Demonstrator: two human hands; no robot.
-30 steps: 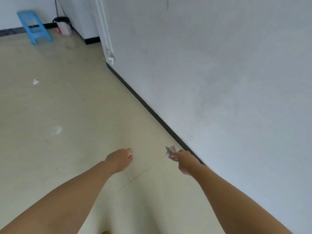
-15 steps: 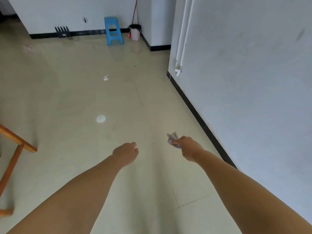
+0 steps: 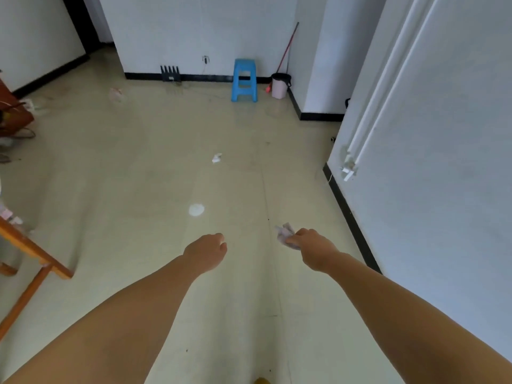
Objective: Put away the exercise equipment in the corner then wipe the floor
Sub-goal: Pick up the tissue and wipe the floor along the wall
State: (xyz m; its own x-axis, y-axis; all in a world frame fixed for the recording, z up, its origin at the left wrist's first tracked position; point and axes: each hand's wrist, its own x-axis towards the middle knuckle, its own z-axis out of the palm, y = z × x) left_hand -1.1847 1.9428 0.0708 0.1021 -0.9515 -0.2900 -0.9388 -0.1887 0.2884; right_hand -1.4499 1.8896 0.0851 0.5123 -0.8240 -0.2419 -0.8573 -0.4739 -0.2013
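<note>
My right hand (image 3: 314, 249) is stretched out over the pale tiled floor (image 3: 138, 189) and pinches a crumpled white tissue (image 3: 285, 234) between its fingers. My left hand (image 3: 206, 252) is curled into a loose fist with nothing in it, a little to the left of the right hand. Ahead on the floor lie a round white spot (image 3: 196, 209) and, farther off, a small crumpled white scrap (image 3: 217, 157). No exercise equipment shows clearly in view.
A white wall with a black skirting (image 3: 352, 220) runs along the right. A blue plastic stool (image 3: 244, 80), a pink bin (image 3: 279, 85) and a red-handled mop (image 3: 288, 47) stand at the far wall. A wooden furniture frame (image 3: 30, 253) juts in at left.
The view has swung left, away from the right wall, so more of the room, the far wall and the wooden frame now show. Both hands keep their pose; the tissue stays in the right hand.
</note>
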